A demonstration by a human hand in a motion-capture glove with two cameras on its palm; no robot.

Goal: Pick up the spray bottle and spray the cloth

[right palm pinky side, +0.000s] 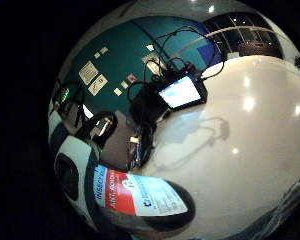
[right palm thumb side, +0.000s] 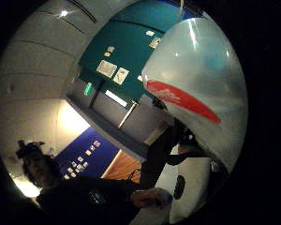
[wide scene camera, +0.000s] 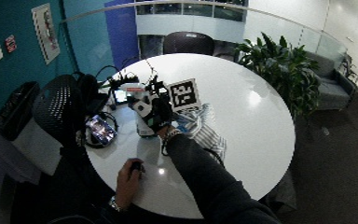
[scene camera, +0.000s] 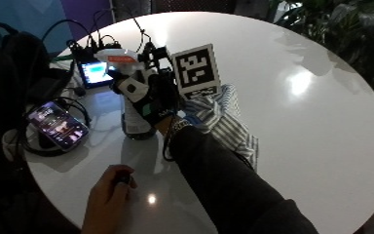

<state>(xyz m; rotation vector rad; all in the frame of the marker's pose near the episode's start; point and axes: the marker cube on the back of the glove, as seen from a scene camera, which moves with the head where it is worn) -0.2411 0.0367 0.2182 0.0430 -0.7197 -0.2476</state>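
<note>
In the outside view, one round white table fills most of the frame. Left of centre stands one bottle, upright with its dark base on the table and its white spray head with a red band in the upper left. The gloved right hand is wrapped around the bottle's upper part, fingers curled round it below the spray head; whether the base is lifted clear of the table cannot be told. Just right of the hand, at the centre of the frame, lies one striped cloth, crumpled on the table and partly hidden by the dark sleeve that runs down to the lower right.

The one bare hand rests on the table at the lower left and holds a small dark thing that is too dim to name.

At the left edge of the table lie two lit screens: one phone on a coil of cable, and one small display higher up with black cables running to it.

In the little finger side palm view, the bottle lies close to the palm, its label red and white with blue print, and the display glows on the white table beyond it. In the thumb side palm view, the bottle's pale body with the red band fills the side beside the palm.

In the wide view, one black chair stands at the far side of the table, and one plant stands at the right.
</note>
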